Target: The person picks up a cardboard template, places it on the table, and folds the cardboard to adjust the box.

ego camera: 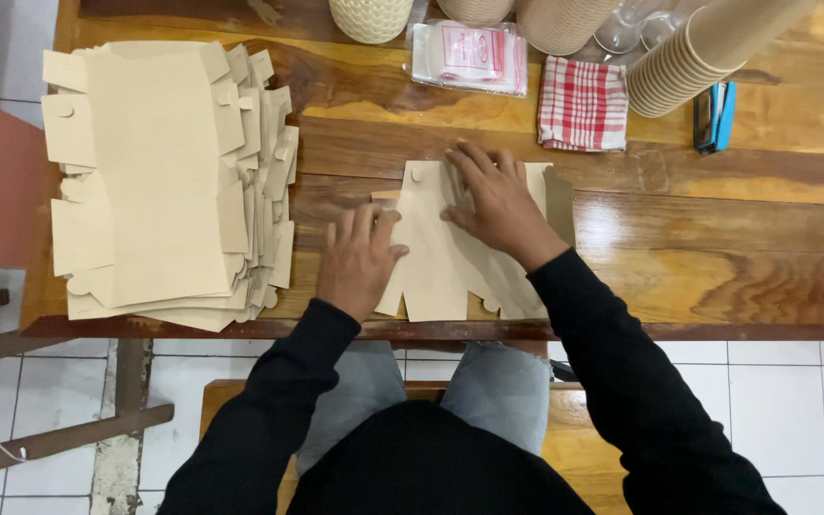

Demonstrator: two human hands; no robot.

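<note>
Both hands are down flat on the wooden table (736, 277), working one die-cut cardboard blank (441, 257). The left hand (357, 259) lies palm down, fingers loosely spread, pressing the blank's left edge; nothing is pinched. The right hand (498, 205) lies just beside it, fingers fanned out and flat on the upper middle of the same sheet, which sits directly beneath both palms at the table's near edge. Out beyond the left hand's outer side, well apart, a fanned stack of matching blanks (159, 181). Past the right hand's fingertips, a red-and-white checked cloth (582, 103), and beside that a clear plastic packet (469, 57). Further off to the right, a leaning column of paper cups (708, 52) and a blue stapler (714, 116).
</note>
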